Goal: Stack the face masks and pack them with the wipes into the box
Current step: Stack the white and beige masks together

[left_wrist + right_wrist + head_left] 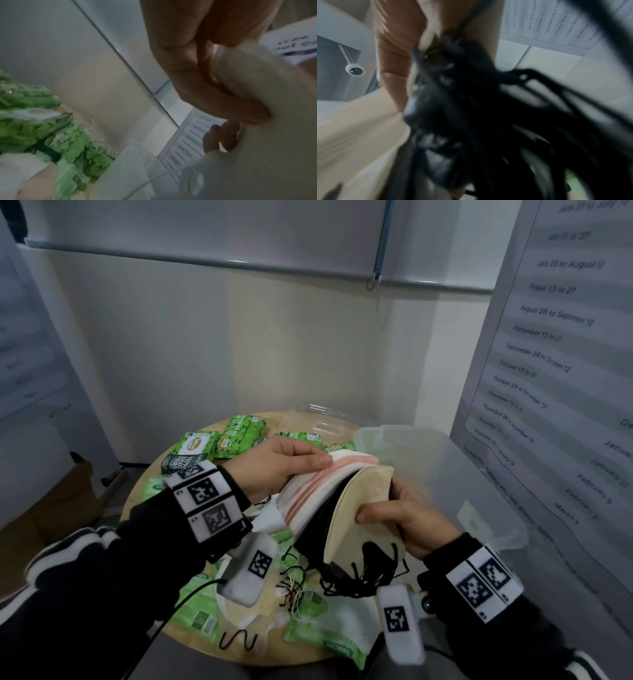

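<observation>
The head camera looked forward and down from above the round tabletop point(144, 498), taking in both forearms, the wall behind and the date chart point(548, 344) at the right. The left wrist camera sat very close under the left hand point(202, 75), looking along its fingers point(223, 106) toward the green wipe packs point(51, 135) and the same chart. The right wrist camera, nearly against black ear loops point(471, 115), faced upward past the right hand point(393, 54) to the ceiling, again catching that chart.
</observation>
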The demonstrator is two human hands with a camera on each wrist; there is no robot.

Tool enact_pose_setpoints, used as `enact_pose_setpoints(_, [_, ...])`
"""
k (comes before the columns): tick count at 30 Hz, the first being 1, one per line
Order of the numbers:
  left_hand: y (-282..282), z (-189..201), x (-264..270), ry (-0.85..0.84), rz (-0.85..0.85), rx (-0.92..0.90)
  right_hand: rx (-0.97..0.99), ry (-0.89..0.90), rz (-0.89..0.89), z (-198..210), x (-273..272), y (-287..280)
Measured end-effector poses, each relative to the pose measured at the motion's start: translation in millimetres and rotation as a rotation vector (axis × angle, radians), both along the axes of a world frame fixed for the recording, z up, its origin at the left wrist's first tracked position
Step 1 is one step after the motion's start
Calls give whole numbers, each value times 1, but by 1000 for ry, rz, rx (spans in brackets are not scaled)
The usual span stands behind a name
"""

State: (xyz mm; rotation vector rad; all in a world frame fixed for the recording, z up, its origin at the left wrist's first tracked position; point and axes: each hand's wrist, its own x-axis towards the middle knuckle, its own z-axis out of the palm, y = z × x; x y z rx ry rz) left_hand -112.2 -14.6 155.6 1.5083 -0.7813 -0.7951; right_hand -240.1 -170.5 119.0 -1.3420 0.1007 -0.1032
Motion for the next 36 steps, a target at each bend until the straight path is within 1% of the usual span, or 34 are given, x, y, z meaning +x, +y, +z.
enact_pose_setpoints(1, [0, 0, 0, 49, 12, -12, 22, 0, -7, 1, 0, 0])
enact_pose_setpoints(3, [0, -1, 2, 72, 43, -32, 41, -13, -45, 2, 1, -1])
enact_pose_setpoints(5, [1, -1, 5, 39, 110, -57, 51, -34, -137, 2, 2, -3])
enact_pose_setpoints(8, [5, 0, 16, -19, 263, -114, 67, -87, -303, 0, 0, -11])
enact_pose_setpoints(10, [11, 3, 25, -47, 355, -143, 42, -141, -348, 0, -2, -14])
enact_pose_setpoints(12, [17, 11, 29, -74, 387, -165, -37, -173, -395, -2, -2, -19])
enact_pose_setpoints(14, [23, 23, 27, -86, 340, -212, -236, -173, -437, -5, 0, -22])
enact_pose_setpoints(16, [28, 34, 22, -45, 230, -285, -353, -115, -441, -9, 3, -23])
enact_pose_setpoints(18, [28, 39, 15, 29, 97, -336, -360, -42, -412, -14, 7, -20])
enact_pose_setpoints(20, [21, 37, 7, 53, 19, -313, -336, 38, -372, -16, 10, -14])
enact_pose_setpoints(21, [15, 31, 3, 24, 14, -271, -282, 66, -346, -16, 11, -10])
enact_pose_setpoints(22, [9, 25, -2, -39, 26, -212, -203, 77, -320, -15, 12, -6])
enact_pose_setpoints(25, [-6, 1, -4, -369, 109, -5, 84, 34, -238, -11, 14, 2])
enact_pose_setpoints(26, [-8, -6, -3, -434, 151, 35, 148, 17, -209, -9, 13, 3])
enact_pose_setpoints(27, [-9, -11, -2, -459, 191, 48, 180, 0, -182, -6, 12, 3])
enact_pose_setpoints(29, [-11, -17, -4, -470, 232, 28, 143, -15, -150, -5, 12, 3])
enact_pose_setpoints(31, [-14, -19, -10, -484, 229, 11, 102, 14, -144, -7, 12, 4])
enact_pose_setpoints(34, [-19, -24, -16, -523, 210, 57, 63, 74, -217, -14, 15, 6])
enact_pose_setpoints(36, [-19, -25, -17, -552, 168, 106, 56, 83, -270, -18, 15, 5])
